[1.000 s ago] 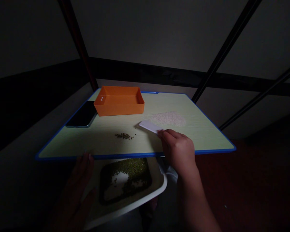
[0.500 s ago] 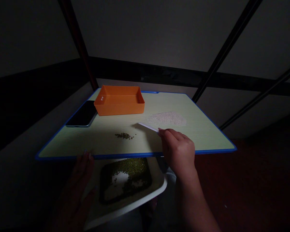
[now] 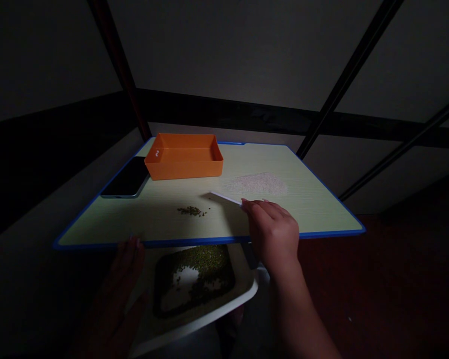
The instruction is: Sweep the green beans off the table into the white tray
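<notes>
My right hand (image 3: 274, 233) pinches a thin white card (image 3: 225, 198) and holds it on edge against the pale green table (image 3: 160, 219). A small heap of green beans (image 3: 191, 211) lies just left of the card. A patch of white rice (image 3: 259, 183) lies just behind it. My left hand (image 3: 121, 279) grips the left rim of a white tray (image 3: 232, 304) held below the table's near edge. The tray holds green beans (image 3: 205, 264) with some white grains among them.
An orange box (image 3: 184, 155) stands open at the table's back left, with a dark phone (image 3: 127, 177) lying beside it. Dark slanted poles (image 3: 344, 80) rise behind the table. The table has a blue rim (image 3: 333, 233).
The card has turned from lying flat to standing on its edge and has shifted slightly left towards the small bean heap. The left hand and tray have barely moved.
</notes>
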Demonstrator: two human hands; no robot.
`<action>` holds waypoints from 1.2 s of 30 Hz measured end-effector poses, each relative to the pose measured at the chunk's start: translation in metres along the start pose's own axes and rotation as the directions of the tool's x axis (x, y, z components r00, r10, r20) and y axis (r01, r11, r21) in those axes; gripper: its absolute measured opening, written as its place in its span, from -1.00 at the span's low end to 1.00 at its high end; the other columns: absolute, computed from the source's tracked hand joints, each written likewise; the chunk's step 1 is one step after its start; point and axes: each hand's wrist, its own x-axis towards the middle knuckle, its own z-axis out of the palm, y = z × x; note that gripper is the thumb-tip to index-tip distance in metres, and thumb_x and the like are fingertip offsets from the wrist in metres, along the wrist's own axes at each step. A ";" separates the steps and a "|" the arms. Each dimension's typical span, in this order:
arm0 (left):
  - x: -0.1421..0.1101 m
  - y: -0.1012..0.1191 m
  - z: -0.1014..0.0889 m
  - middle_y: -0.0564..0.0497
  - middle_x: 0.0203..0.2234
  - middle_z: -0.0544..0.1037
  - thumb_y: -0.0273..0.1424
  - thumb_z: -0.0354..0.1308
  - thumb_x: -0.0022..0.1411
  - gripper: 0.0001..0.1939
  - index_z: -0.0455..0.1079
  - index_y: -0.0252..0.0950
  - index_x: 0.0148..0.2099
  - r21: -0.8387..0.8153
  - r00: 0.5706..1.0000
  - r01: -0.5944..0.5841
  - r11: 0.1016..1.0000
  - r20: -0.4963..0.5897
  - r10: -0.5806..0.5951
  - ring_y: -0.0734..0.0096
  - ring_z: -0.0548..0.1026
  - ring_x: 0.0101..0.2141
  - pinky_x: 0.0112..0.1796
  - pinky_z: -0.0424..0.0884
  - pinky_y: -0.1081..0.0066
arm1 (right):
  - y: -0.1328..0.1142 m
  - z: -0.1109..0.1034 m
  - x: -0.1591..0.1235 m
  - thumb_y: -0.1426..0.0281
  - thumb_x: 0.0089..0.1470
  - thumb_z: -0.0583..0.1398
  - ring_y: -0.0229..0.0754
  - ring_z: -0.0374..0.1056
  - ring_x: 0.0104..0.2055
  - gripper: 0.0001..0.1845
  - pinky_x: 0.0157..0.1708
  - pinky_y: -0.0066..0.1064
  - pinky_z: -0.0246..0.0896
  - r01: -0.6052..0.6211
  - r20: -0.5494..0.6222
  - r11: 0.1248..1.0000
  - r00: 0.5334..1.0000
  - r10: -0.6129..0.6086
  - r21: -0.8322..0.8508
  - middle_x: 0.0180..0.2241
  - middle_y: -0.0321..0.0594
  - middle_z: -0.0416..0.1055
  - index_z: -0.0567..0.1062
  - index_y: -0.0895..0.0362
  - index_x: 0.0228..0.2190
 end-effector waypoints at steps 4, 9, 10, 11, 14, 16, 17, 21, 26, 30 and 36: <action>0.001 0.000 0.000 0.17 0.40 -0.09 -0.22 -0.10 0.26 -0.34 -0.20 0.16 0.36 -0.003 1.000 0.005 1.000 -0.003 -0.005 0.06 -0.02 0.34 0.13 0.23 -0.10 | 0.002 0.011 0.000 0.56 0.18 0.10 -0.04 0.57 -0.32 -0.74 -0.20 -0.13 0.50 0.014 0.029 0.997 0.999 -0.016 0.077 -0.32 -0.13 0.64 0.61 0.22 -0.26; 0.001 -0.002 0.001 0.16 0.41 -0.08 -0.22 -0.10 0.26 -0.34 -0.20 0.15 0.36 0.004 1.000 -0.008 1.000 0.008 0.008 0.08 -0.03 0.35 0.14 0.22 -0.09 | 0.000 0.003 -0.002 0.55 0.22 0.07 -0.12 0.57 -0.27 -0.72 -0.10 -0.16 0.46 0.046 0.086 0.973 0.994 -0.067 0.225 -0.29 -0.18 0.64 0.59 0.17 -0.25; 0.001 0.000 0.000 0.15 0.41 -0.08 -0.22 -0.09 0.26 -0.34 -0.20 0.15 0.36 0.000 1.000 -0.006 1.000 0.013 0.006 0.08 -0.03 0.35 0.15 0.20 -0.09 | 0.000 -0.001 -0.002 0.55 0.22 0.07 -0.13 0.57 -0.28 -0.72 -0.10 -0.17 0.46 0.051 0.086 0.970 0.994 -0.074 0.240 -0.30 -0.18 0.64 0.58 0.18 -0.26; 0.000 0.002 0.000 0.15 0.41 -0.08 -0.22 -0.09 0.27 -0.35 -0.19 0.15 0.36 -0.009 1.000 0.003 1.000 0.016 -0.003 0.09 -0.03 0.35 0.17 0.18 -0.08 | 0.000 -0.005 -0.002 0.56 0.22 0.07 -0.14 0.56 -0.29 -0.73 -0.11 -0.18 0.46 0.055 0.088 0.966 0.993 -0.079 0.251 -0.31 -0.19 0.64 0.58 0.18 -0.26; 0.000 0.009 -0.001 0.16 0.41 -0.09 -0.23 -0.14 0.30 -0.38 -0.20 0.15 0.36 -0.054 0.997 0.077 0.996 0.017 -0.076 0.15 -0.08 0.37 0.23 0.06 -0.09 | 0.000 -0.015 -0.002 0.56 0.21 0.08 -0.15 0.55 -0.31 -0.74 -0.11 -0.19 0.45 0.060 0.104 0.959 0.990 -0.092 0.278 -0.34 -0.20 0.63 0.58 0.18 -0.27; 0.000 0.011 -0.002 0.15 0.42 -0.11 -0.24 -0.16 0.31 -0.38 -0.24 0.13 0.36 -0.054 0.994 0.109 0.993 0.021 -0.108 0.16 -0.12 0.37 0.25 0.01 -0.09 | 0.000 -0.019 -0.003 0.56 0.21 0.08 -0.15 0.55 -0.33 -0.75 -0.10 -0.17 0.45 0.056 0.122 0.954 0.988 -0.095 0.296 -0.34 -0.21 0.63 0.57 0.17 -0.27; 0.000 0.010 -0.003 0.15 0.42 -0.11 -0.24 -0.15 0.31 -0.37 -0.24 0.12 0.37 -0.044 0.996 0.088 0.995 0.028 -0.087 0.16 -0.11 0.37 0.25 0.03 -0.08 | 0.000 -0.021 -0.003 0.56 0.21 0.08 -0.15 0.55 -0.33 -0.75 -0.10 -0.16 0.44 0.052 0.129 0.952 0.987 -0.095 0.302 -0.34 -0.21 0.63 0.57 0.17 -0.27; 0.000 -0.001 -0.003 0.10 0.42 -0.13 -0.24 -0.09 0.27 -0.32 -0.23 0.06 0.38 0.021 0.998 -0.032 0.999 0.053 0.031 0.11 -0.08 0.35 0.17 0.19 -0.01 | 0.000 -0.025 -0.004 0.56 0.20 0.08 -0.14 0.54 -0.33 -0.76 -0.10 -0.14 0.44 0.036 0.150 0.946 0.985 -0.089 0.323 -0.35 -0.20 0.62 0.56 0.18 -0.29; 0.000 -0.004 -0.004 0.10 0.41 -0.14 -0.26 -0.10 0.28 -0.32 -0.26 0.09 0.37 0.025 0.998 -0.030 0.999 0.059 0.028 0.11 -0.09 0.34 0.17 0.19 0.00 | 0.004 -0.025 -0.007 0.58 0.19 0.09 -0.18 0.52 -0.32 -0.77 -0.11 -0.19 0.44 0.046 0.050 0.954 0.997 -0.063 0.297 -0.35 -0.17 0.61 0.55 0.19 -0.27; -0.001 0.000 -0.005 0.10 0.41 -0.12 -0.26 -0.08 0.27 -0.32 -0.25 0.12 0.37 0.008 0.998 -0.007 1.000 0.062 0.007 0.09 -0.08 0.34 0.18 0.18 -0.04 | 0.009 -0.030 -0.009 0.57 0.20 0.11 -0.17 0.50 -0.28 -0.78 -0.26 -0.27 0.43 0.015 0.033 0.967 0.999 -0.024 0.253 -0.33 -0.15 0.60 0.54 0.18 -0.21; -0.002 0.002 -0.001 0.13 0.42 -0.13 -0.26 -0.10 0.29 -0.33 -0.24 0.12 0.37 -0.023 0.998 0.031 0.999 0.049 -0.030 0.12 -0.09 0.36 0.22 0.10 -0.05 | 0.014 -0.039 -0.014 0.57 0.19 0.14 -0.16 0.47 -0.33 -0.79 -0.36 -0.30 0.36 0.000 0.062 0.973 0.998 -0.014 0.229 -0.34 -0.14 0.58 0.54 0.20 -0.18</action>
